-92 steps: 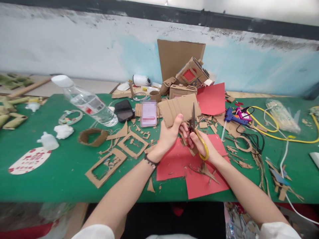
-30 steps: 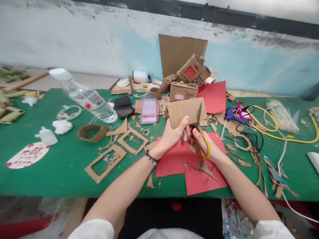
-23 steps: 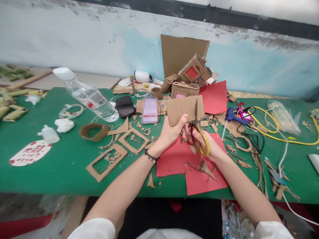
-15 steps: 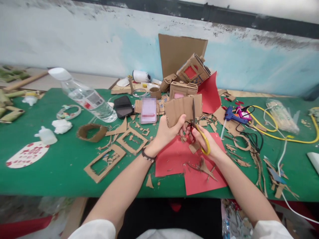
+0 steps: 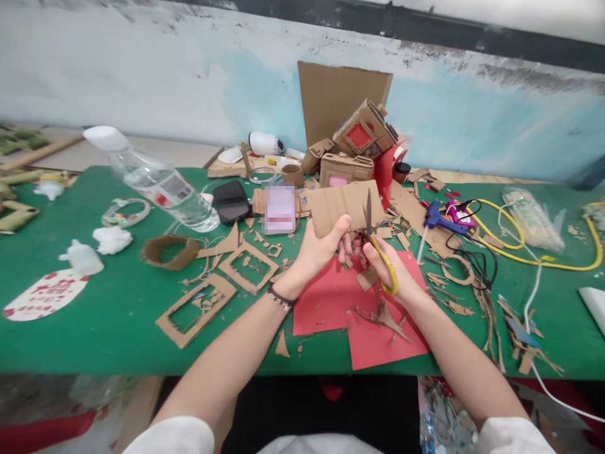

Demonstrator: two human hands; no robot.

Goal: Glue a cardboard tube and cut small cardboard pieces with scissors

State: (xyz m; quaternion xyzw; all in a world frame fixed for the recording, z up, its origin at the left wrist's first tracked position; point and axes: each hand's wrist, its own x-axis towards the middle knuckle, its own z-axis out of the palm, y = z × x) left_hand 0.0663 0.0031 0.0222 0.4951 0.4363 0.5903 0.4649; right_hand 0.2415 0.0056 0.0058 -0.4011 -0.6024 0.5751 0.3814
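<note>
Head view, water bottle (image 5: 163,189) label unreadable, phone screen (image 5: 279,208) blurred

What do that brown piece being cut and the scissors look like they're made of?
The brown piece in the left hand looks like matte corrugated cardboard: parallel ridges line its face. The scissors in the right hand have dark, probably metal blades and a glossy yellow handle loop, likely plastic.

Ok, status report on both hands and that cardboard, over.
Left hand grips cardboard. Right hand holds scissors, blades at the cardboard's edge. Scraps and red paper underneath, nothing blocking.
</note>
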